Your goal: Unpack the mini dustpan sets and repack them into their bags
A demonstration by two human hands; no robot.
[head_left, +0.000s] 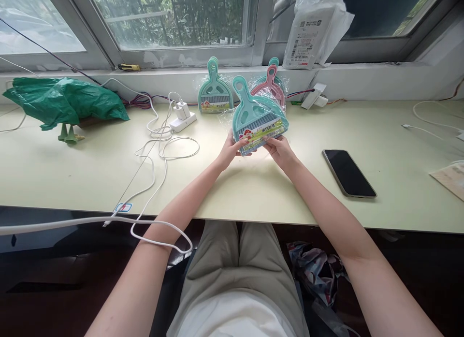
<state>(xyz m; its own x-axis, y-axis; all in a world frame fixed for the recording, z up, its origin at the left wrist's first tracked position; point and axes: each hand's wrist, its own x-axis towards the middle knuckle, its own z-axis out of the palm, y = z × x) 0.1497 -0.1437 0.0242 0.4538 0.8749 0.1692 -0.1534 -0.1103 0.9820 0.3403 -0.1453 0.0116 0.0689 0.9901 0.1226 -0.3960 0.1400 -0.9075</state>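
Note:
Both my hands hold a mint-green mini dustpan and brush set [255,115] in clear plastic wrap, tilted a little above the table. My left hand [230,149] grips its lower left corner, with the thumb on the printed label. My right hand [281,152] pinches the lower right edge. Behind it, a second green dustpan set [215,96] leans against the wall under the window. A pink dustpan set [272,84] stands to the right, with a green one behind it, both partly hidden by the set I hold.
A black phone [349,173] lies on the table [232,197] at right. White cables and a power strip [183,121] with a plug spread over the left side, one cable crossing my left arm. A green plastic bag [65,102] sits far left; a wrapped box [306,37] stands on the sill.

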